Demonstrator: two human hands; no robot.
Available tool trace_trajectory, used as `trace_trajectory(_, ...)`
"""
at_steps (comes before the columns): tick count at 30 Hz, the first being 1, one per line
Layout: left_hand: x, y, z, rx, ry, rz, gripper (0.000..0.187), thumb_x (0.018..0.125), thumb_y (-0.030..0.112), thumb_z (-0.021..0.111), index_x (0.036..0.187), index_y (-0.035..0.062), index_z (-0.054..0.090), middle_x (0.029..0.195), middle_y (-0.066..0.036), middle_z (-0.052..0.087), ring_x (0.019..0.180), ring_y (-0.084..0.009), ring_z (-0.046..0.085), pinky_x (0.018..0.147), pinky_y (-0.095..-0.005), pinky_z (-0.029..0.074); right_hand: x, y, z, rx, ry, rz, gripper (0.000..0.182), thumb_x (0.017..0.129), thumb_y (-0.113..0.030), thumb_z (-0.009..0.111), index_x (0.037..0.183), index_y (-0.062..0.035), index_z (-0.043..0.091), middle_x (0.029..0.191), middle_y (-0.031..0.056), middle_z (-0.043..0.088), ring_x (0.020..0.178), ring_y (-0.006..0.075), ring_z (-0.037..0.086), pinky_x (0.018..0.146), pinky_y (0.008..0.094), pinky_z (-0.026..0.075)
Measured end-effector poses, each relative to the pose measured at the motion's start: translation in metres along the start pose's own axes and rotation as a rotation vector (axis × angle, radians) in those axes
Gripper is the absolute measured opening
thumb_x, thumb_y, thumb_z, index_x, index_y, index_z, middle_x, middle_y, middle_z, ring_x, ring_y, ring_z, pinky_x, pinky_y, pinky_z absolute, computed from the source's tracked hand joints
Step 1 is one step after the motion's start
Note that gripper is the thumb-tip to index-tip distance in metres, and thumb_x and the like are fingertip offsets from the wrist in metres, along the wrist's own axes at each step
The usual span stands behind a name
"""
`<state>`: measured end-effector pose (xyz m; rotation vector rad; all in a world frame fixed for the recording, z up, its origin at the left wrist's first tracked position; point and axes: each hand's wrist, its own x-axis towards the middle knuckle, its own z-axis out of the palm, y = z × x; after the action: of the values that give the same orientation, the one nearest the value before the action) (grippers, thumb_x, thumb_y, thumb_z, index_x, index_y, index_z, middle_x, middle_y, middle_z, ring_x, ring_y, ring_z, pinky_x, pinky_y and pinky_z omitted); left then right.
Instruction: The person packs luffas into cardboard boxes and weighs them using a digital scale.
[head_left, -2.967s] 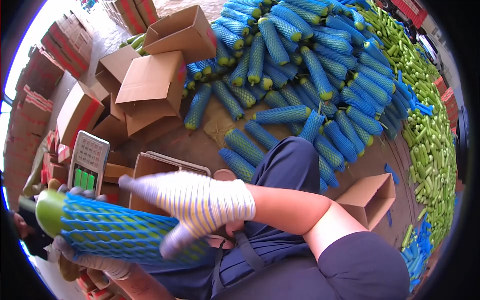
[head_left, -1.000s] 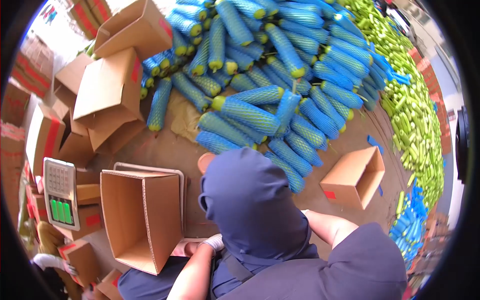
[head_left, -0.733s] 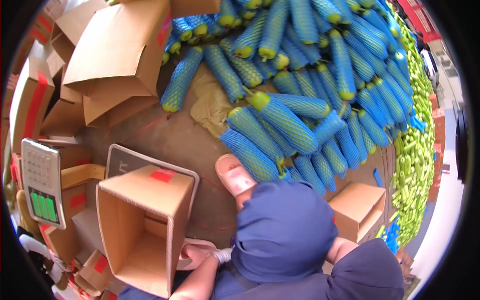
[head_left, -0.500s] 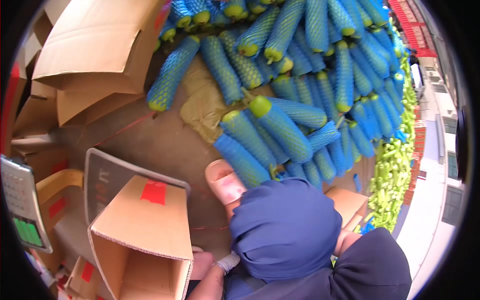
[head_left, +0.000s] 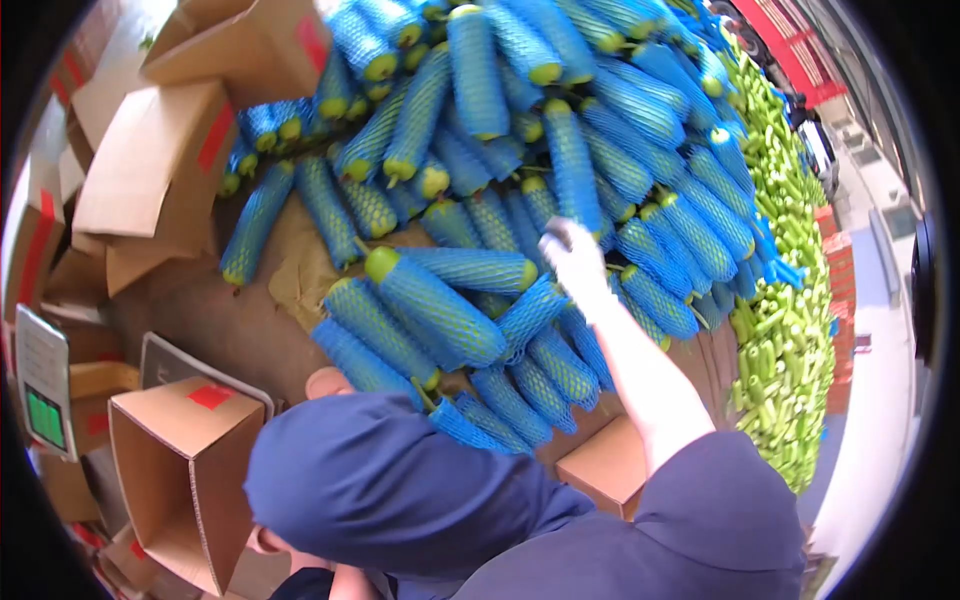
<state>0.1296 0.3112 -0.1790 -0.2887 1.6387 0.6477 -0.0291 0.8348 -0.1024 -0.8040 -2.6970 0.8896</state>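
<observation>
My right hand (head_left: pixel 575 260), in a pale glove, reaches forward over a heap of long green gourds in blue foam netting. It covers the lower end of one netted gourd (head_left: pixel 570 165); its fingers are too blurred to show whether they close around it. Just left of it lies another netted gourd (head_left: pixel 465 268) with its green end facing right. Closer in, a larger netted gourd (head_left: pixel 440 315) rests across several others. My left hand is out of sight below the dark blue hood (head_left: pixel 380 480), which hides part of the near floor.
An open cardboard box (head_left: pixel 200 400) with red tape tilts at the lower left, beside a scale display (head_left: pixel 45 385). More boxes (head_left: pixel 150 170) stand at the upper left. Another carton (head_left: pixel 605 460) sits under my right arm. Unwrapped green gourds (head_left: pixel 780 370) are piled at the right.
My right arm has stretched out from beside the body to the heap. The hooded head has moved left and the view has shifted. The left forearm has dropped out of clear sight.
</observation>
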Motion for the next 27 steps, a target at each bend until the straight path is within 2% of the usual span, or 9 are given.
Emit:
trace_trajectory(2,-0.018,0.006,-0.011,-0.105,0.130,0.013,0.039,0.095,0.027,0.057,0.123,-0.0006,0.057,0.113,-0.015,0.064,0.097,-0.0243,0.064,0.080,-0.0366,0.051,0.042,0.032,-0.026,-0.126,0.262,0.037,0.055,0.086,-0.032,0.069,0.130,-0.0009,0.054,0.134,0.0223,0.054,0.124,0.0361,0.051,0.105,0.0417,0.041)
trace_trajectory(6,-0.063,0.019,-0.032,-0.292,0.350,0.050,0.041,0.095,0.027,0.057,0.125,-0.0005,0.056,0.116,-0.015,0.064,0.100,-0.0245,0.063,0.082,-0.0363,0.051,0.076,0.085,-0.024,0.060,0.010,0.303,0.079,0.087,-0.041,0.066,0.146,0.0009,0.034,0.140,0.0275,0.046,0.131,0.0399,0.045,0.109,0.0450,0.038)
trace_trajectory(14,-0.147,0.039,-0.065,-0.553,0.656,0.163,0.045,0.096,0.028,0.058,0.131,-0.0003,0.053,0.120,-0.015,0.062,0.105,-0.0248,0.063,0.086,-0.0358,0.051,0.064,0.074,0.004,-0.221,0.127,0.244,0.091,0.085,-0.045,0.068,0.150,-0.0013,0.022,0.134,0.0301,0.049,0.120,0.0420,0.052,0.101,0.0481,0.044)
trace_trajectory(15,-0.155,0.041,-0.068,-0.570,0.682,0.179,0.046,0.096,0.028,0.058,0.131,-0.0003,0.053,0.121,-0.015,0.062,0.105,-0.0248,0.063,0.087,-0.0357,0.051,0.060,0.061,-0.007,-0.240,0.088,0.248,0.073,0.086,-0.043,0.067,0.139,0.0001,0.041,0.126,0.0259,0.055,0.111,0.0406,0.057,0.095,0.0483,0.047)
trace_trajectory(18,-0.178,0.035,-0.075,-0.603,0.732,0.217,0.047,0.096,0.028,0.058,0.133,-0.0002,0.052,0.123,-0.015,0.062,0.107,-0.0250,0.062,0.089,-0.0355,0.051,0.089,0.035,-0.072,-0.236,-0.084,0.008,0.053,0.084,-0.041,0.068,0.117,0.0007,0.059,0.114,0.0205,0.061,0.102,0.0394,0.060,0.088,0.0483,0.049)
trace_trajectory(20,-0.190,0.028,-0.081,-0.610,0.756,0.230,0.048,0.096,0.029,0.058,0.135,-0.0001,0.051,0.124,-0.015,0.061,0.108,-0.0250,0.062,0.090,-0.0353,0.051,0.124,0.023,-0.112,-0.276,0.496,-0.266,0.041,0.079,-0.037,0.073,0.097,-0.0008,0.065,0.103,0.0168,0.063,0.098,0.0371,0.060,0.085,0.0472,0.049)
trace_trajectory(21,-0.197,0.024,-0.085,-0.616,0.771,0.239,0.049,0.097,0.029,0.058,0.135,-0.0001,0.051,0.124,-0.015,0.061,0.109,-0.0251,0.062,0.090,-0.0352,0.051,0.146,0.022,-0.134,-0.349,0.687,-0.375,0.044,0.075,-0.032,0.076,0.105,-0.0026,0.064,0.105,0.0164,0.062,0.099,0.0355,0.059,0.087,0.0457,0.048)
trace_trajectory(24,-0.235,0.071,-0.080,-0.679,0.844,0.309,0.048,0.099,0.024,0.054,0.141,0.0020,0.045,0.125,-0.012,0.060,0.105,-0.0204,0.062,0.087,-0.0338,0.053,0.199,0.037,-0.173,-0.745,0.585,-0.158,0.074,0.075,-0.040,0.079,0.133,-0.0048,0.051,0.133,0.0179,0.051,0.124,0.0341,0.051,0.104,0.0438,0.043)
trace_trajectory(27,-0.245,0.058,-0.096,-0.744,0.879,0.483,0.049,0.099,0.022,0.054,0.143,0.0013,0.043,0.125,-0.017,0.059,0.106,-0.0246,0.063,0.089,-0.0347,0.052,0.212,0.014,-0.181,-0.657,0.204,0.186,0.086,0.069,-0.045,0.082,0.137,-0.0054,0.046,0.134,0.0192,0.050,0.125,0.0359,0.051,0.102,0.0456,0.046)
